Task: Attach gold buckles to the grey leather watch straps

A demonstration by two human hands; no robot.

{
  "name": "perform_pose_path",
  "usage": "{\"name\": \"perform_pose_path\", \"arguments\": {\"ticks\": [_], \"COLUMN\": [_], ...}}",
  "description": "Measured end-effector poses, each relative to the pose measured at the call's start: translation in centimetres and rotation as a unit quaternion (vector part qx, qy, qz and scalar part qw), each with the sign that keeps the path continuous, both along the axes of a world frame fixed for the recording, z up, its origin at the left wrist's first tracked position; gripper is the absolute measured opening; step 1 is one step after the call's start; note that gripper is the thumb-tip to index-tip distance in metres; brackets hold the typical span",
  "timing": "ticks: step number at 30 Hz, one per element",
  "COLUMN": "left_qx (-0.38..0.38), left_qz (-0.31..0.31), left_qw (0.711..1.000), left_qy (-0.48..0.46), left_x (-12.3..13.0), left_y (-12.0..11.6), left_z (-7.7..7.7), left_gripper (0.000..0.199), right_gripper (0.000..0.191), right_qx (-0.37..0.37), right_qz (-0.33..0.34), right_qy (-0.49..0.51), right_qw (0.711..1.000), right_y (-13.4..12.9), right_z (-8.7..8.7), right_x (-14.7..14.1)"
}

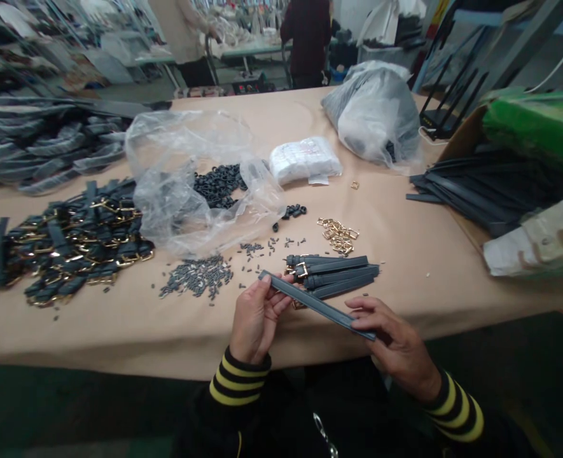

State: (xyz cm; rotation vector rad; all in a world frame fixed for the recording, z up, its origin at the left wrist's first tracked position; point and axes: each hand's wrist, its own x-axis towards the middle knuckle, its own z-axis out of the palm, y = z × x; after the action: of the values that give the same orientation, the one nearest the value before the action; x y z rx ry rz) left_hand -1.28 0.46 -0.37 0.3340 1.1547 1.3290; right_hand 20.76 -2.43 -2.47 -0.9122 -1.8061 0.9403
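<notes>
A dark grey strap (317,304) is stretched between my two hands above the table's near edge. My left hand (257,315) pinches its upper left end, thumb on top. At the lower right end, my right hand (393,340) grips it between thumb and fingers. Just behind the strap lies a small stack of similar straps (343,272), some fitted with gold buckles (301,270). Beyond that stack sits a little heap of loose gold buckles (339,235). Left of it, many tiny dark pieces (198,277) are scattered on the cloth.
A large pile of buckled straps (78,242) covers the left. A clear plastic bag (166,210) holds black loops (220,183). Farther back are a white packet (305,159) and a filled bag (379,114). A box of straps (495,184) stands right. Two people stand beyond the table (281,108).
</notes>
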Motion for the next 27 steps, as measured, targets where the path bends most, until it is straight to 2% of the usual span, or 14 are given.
{"name": "perform_pose_path", "arguments": {"ticks": [9, 15, 18, 19, 20, 21, 22, 24, 25, 26, 27], "left_qx": [0.018, 0.017, 0.014, 0.01, 0.004, -0.006, -0.015, -0.006, 0.011, 0.03, 0.047], "left_qz": [0.014, 0.035, 0.012, -0.025, -0.089, -0.181, -0.289, -0.47, -0.516, -0.528, -0.514], "left_qw": [1.0, 0.999, 0.997, 0.996, 0.991, 0.977, 0.949, 0.87, 0.839, 0.826, 0.829], "left_qy": [0.0, 0.027, 0.069, 0.087, 0.104, 0.116, 0.124, 0.15, 0.171, 0.195, 0.215], "left_x": [-0.1, -0.1, -0.3, -0.3, -0.3, -0.2, -0.1, 0.3, 0.6, 1.0, 1.4], "left_y": [-0.2, -0.1, -0.7, -1.1, -1.6, -2.1, -2.6, -3.5, -3.8, -3.9, -3.9], "left_z": [0.0, -0.3, -0.4, -0.4, -0.3, -0.2, -0.1, 0.2, 0.2, 0.3, 0.3], "left_gripper": [0.004, 0.009, 0.017, 0.019, 0.019, 0.018, 0.017, 0.024, 0.029, 0.032, 0.034], "right_gripper": [0.018, 0.011, 0.008, 0.008, 0.009, 0.011, 0.013, 0.018, 0.019, 0.02, 0.021], "right_qx": [-0.035, -0.058, -0.124, -0.162, -0.202, -0.238, -0.265, -0.293, -0.301, -0.309, -0.317], "right_qz": [-0.041, -0.069, -0.081, -0.086, -0.094, -0.103, -0.113, -0.132, -0.135, -0.131, -0.123], "right_qy": [0.022, 0.073, 0.143, 0.18, 0.218, 0.251, 0.275, 0.275, 0.254, 0.229, 0.205], "right_qw": [0.998, 0.993, 0.979, 0.966, 0.95, 0.932, 0.917, 0.906, 0.909, 0.914, 0.918], "right_y": [0.3, 0.6, 0.9, 1.1, 1.4, 1.7, 2.0, 2.7, 2.9, 3.2, 3.4], "right_z": [-0.6, -0.8, -0.2, 0.1, 0.3, 0.5, 0.7, 0.8, 0.8, 0.8, 0.8], "right_x": [0.6, 0.3, 0.4, 0.5, 0.6, 0.8, 0.9, 1.1, 1.0, 0.9, 0.7]}}
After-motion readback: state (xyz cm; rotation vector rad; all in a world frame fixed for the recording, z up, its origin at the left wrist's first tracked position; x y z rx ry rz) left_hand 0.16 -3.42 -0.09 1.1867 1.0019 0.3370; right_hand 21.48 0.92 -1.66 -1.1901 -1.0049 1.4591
